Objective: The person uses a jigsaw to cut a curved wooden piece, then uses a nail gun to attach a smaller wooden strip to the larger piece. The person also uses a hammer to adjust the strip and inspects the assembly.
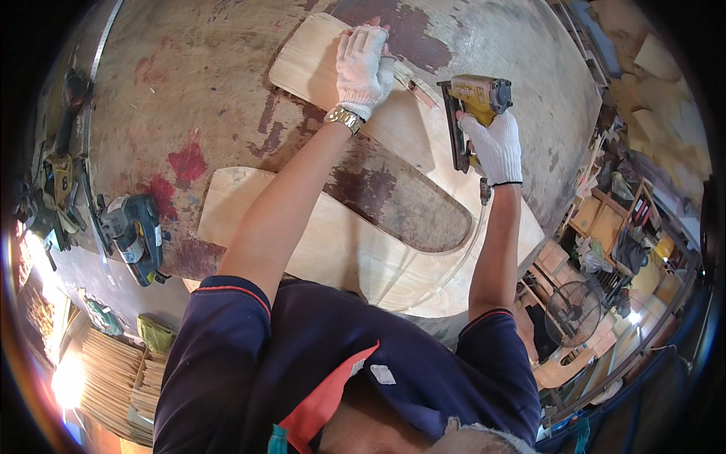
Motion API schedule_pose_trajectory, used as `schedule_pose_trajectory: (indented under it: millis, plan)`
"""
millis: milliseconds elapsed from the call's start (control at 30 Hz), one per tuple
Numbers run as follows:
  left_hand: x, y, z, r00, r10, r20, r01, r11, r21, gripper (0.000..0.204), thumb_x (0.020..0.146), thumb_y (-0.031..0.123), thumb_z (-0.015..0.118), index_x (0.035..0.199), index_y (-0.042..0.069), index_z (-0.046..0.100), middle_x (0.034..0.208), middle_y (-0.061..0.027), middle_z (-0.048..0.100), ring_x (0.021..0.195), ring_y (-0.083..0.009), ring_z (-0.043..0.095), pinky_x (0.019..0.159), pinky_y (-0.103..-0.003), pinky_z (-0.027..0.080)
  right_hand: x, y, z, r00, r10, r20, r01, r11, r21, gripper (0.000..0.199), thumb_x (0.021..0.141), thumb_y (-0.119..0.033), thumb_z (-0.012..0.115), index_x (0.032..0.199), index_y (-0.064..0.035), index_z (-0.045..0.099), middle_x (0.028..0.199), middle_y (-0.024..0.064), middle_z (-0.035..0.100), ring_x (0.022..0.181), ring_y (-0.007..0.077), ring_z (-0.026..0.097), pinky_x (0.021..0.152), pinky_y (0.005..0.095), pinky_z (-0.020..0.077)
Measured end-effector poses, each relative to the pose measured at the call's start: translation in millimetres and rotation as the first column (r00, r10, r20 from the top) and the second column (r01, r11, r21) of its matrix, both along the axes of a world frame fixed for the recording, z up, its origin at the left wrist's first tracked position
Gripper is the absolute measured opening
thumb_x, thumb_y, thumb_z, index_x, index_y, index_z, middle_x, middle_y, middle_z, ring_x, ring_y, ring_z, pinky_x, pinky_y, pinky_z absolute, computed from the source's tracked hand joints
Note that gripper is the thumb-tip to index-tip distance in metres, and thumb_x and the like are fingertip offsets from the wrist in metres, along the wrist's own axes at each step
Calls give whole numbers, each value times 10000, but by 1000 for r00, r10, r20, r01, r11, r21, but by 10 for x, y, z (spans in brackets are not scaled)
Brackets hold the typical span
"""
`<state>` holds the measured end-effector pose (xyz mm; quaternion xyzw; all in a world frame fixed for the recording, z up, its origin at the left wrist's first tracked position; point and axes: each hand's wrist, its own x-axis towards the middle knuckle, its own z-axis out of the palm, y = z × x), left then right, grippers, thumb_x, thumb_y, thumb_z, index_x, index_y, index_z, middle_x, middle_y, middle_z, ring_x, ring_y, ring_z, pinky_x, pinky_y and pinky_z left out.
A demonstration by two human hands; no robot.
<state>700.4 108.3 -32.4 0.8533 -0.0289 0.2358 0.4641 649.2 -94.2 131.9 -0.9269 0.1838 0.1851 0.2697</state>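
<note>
Gripping a yellow-and-black nail gun [480, 97], the gloved right hand [495, 147] has its fingers closed round the handle; whether one rests on the trigger cannot be told. Ahead and to the left of this grip, the gloved left hand [361, 69] lies, fingers together, over the far arm of a U-shaped wooden board [348, 246]; whether it also pinches anything is hidden. The board spreads over the worn table [227, 113] from beneath the left hand to below the right-hand grip. Main hazard, as judged: the gun's nose appears turned toward the left hand's side, so an early squeeze or a slip of the wrist could send a fastener into the glove. Secondary hazards: the hose [482, 216], trailing from just below the grip across the board, could catch and pull the gun off line; the board, seemingly steadied at one arm only, could swing if pushed
</note>
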Motion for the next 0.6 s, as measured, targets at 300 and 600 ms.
schedule_pose_trajectory:
  millis: [300, 600]
  plan:
    - [-7, -7, 32, 1000, 0, 11, 0, 1000, 2, 315, 889, 77, 580, 1198, 87, 642, 1324, -111, 667, 1223, -353, 606, 1137, -507, 402, 8, 128, -191, 996, 84, 15, -84, 996, 40, 450, 830, -291, 767, 1176, -9, 715, 972, 202, 761, 882, 327, 741, 802, 394, 567]
    - [11, 5, -8, 999, -4, -50, 6, 999, 45, 345, 933, 179, 594, 1261, 91, 656, 1341, -118, 657, 1244, -346, 601, 1156, -499, 383, 69, 212, -138, 999, 34, 31, -32, 997, -63, 434, 828, -305, 764, 1134, -1, 714, 979, 201, 766, 939, 351, 746, 811, 414, 571]
